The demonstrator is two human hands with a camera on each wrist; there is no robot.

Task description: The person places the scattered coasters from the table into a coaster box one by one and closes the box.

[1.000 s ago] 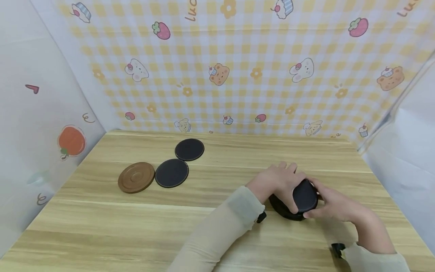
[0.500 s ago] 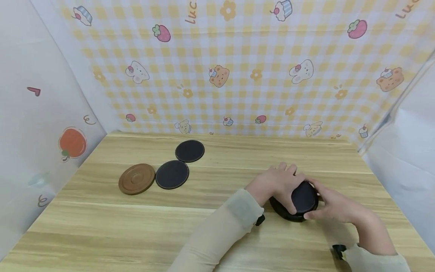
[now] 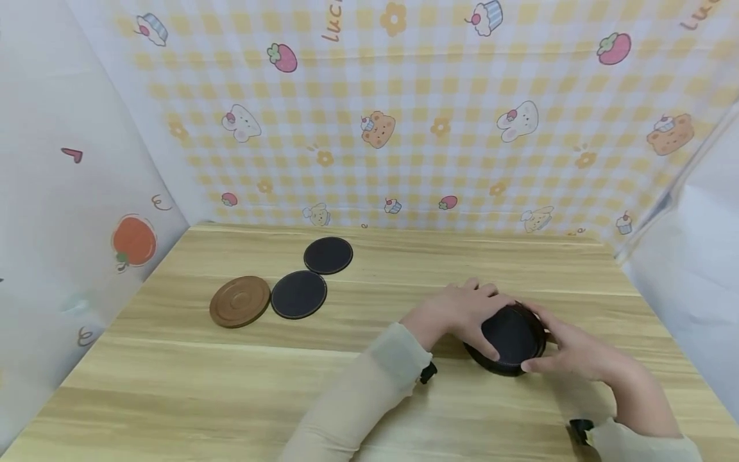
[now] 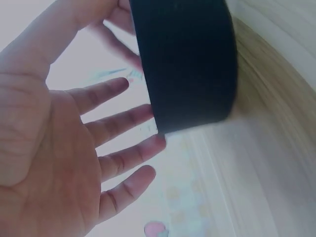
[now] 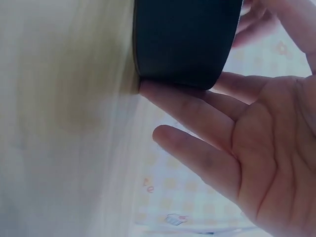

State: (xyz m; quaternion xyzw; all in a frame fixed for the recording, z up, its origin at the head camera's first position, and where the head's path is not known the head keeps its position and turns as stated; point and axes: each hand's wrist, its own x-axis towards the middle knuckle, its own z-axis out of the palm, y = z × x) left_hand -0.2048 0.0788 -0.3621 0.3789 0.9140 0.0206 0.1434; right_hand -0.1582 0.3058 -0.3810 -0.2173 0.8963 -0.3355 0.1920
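A round black coaster holder (image 3: 501,368) stands on the table at the right in the head view. A black coaster (image 3: 515,339) lies level within its rim. My left hand (image 3: 462,313) reaches over the left side, its thumb at the coaster and its other fingers relaxed near the far rim. In the left wrist view these fingers (image 4: 126,118) look nearly straight beside the dark wall. From the right, my right hand (image 3: 577,351) grips the holder between the thumb in front and fingers behind. The right wrist view shows fingers touching the lower wall.
On the table's left half lie a brown round coaster (image 3: 240,302) with ringed grooves and two black coasters (image 3: 299,294), set nearly edge to edge. A yellow checked cloth (image 3: 404,160) hangs behind the wooden table (image 3: 202,398), with white sheets at both sides.
The coaster, earlier sitting tilted above the holder's rim, has sunk down inside it. My left hand has drawn back slightly to the left. My right hand keeps its hold.
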